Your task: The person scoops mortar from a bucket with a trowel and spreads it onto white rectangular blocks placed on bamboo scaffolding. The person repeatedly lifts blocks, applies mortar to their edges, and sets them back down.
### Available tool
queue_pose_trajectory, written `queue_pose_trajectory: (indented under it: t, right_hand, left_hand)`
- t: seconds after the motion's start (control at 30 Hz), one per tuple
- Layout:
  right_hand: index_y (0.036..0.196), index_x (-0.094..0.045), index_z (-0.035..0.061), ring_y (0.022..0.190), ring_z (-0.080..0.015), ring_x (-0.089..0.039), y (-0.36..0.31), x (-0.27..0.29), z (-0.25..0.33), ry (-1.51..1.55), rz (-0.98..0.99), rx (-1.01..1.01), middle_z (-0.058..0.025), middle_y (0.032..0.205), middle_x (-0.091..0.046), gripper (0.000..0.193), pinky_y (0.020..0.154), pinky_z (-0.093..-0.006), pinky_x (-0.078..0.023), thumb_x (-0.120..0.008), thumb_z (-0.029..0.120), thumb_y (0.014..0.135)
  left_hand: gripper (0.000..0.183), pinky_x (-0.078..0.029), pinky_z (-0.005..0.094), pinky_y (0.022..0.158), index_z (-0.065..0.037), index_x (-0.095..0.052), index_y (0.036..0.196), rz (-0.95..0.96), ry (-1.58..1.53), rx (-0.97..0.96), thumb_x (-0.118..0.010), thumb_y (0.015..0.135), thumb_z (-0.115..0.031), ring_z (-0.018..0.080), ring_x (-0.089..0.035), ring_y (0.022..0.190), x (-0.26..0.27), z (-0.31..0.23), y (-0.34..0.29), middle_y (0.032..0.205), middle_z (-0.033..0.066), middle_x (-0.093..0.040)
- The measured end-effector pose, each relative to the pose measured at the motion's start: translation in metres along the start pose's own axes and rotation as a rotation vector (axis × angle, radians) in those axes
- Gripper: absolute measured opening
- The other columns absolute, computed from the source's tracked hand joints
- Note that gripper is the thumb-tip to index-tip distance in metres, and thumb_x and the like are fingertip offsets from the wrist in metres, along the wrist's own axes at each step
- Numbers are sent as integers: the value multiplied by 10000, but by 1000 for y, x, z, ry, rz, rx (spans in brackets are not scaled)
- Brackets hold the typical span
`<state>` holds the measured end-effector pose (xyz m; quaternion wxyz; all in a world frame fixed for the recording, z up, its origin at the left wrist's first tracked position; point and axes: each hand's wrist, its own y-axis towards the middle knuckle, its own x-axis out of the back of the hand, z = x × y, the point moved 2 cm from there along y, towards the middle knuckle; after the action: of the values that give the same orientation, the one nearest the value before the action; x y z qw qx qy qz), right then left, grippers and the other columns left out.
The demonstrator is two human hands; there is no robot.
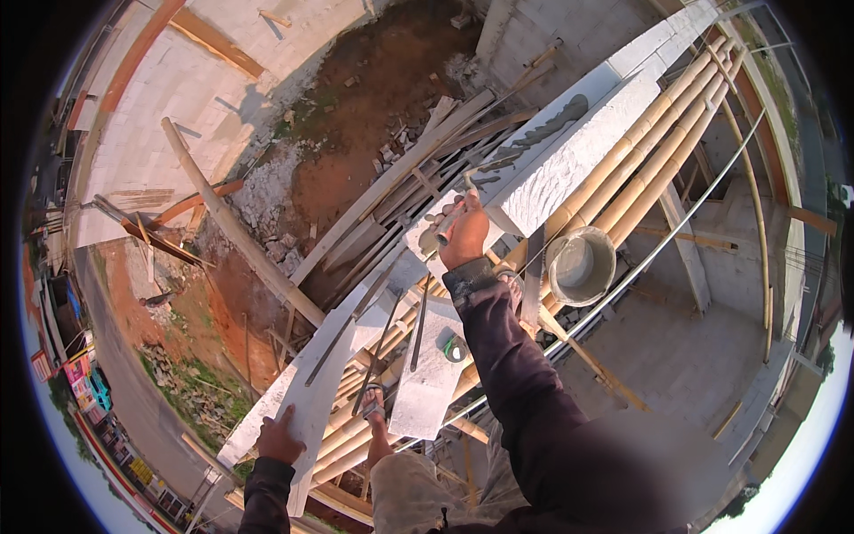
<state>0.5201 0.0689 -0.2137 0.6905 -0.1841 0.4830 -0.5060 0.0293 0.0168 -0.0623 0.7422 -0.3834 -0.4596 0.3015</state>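
my right hand [465, 233] has its fingers curled closed around the handle of a trowel [446, 228], which points ahead toward the top of the pale block wall [569, 165]. a ragged grey streak of mortar [550, 123] lies along that top, running from near the trowel's tip away from me. i cannot make out the blade clearly, nor how much mix it carries.

my left hand [280, 437] rests on the long white block [307, 405] at my lower left, fingers fairly straight and a little apart. i cannot tell whether any of them hook under the edge and grip, or only steady it.

i judge the step in hand to be spreading the bed, with the next block kept ready under my left palm. the next move probably calls for drawing the trowel along to even that streak, perhaps with more mix from the round bucket [582, 265] just right of my right forearm, before any block goes down. footing matters too: my sandalled foot [374, 405] stands on the bamboo poles [342, 440], so i should reach without leaning far.
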Motion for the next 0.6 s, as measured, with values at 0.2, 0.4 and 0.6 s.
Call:
queue_pose_trajectory:
  t: [0.2,0.4,0.6]
  right_hand:
    - [976,-514,96,553,-185,-562,-110,65,70,-294,190,151,-46,705,-537,282,508,-326,-472,-510,374,1023]
    - [1040,-529,-1,471,-97,-527,-93,257,157,-782,-363,386,-56,661,-579,232,425,-259,-416,-562,217,968]
    - [1019,-620,-71,1062,-460,-629,78,408,174,-1841,-671,111,-310,1077,-665,352,904,-507,-500,-592,197,793]
  left_hand:
    - [1055,-543,477,909,-303,-433,1497,3,49,-35,-894,551,-227,418,-620,1060,-3,10,15,1166,245,-559]
    - [1098,-518,476,973,-267,-429,1503,50,1,-38,-896,514,-161,459,-601,1118,8,6,21,1237,289,-555]
    - [1109,-526,481,957,-255,-416,1512,48,102,-29,-881,511,-145,450,-596,1125,29,-13,16,1226,274,-557]
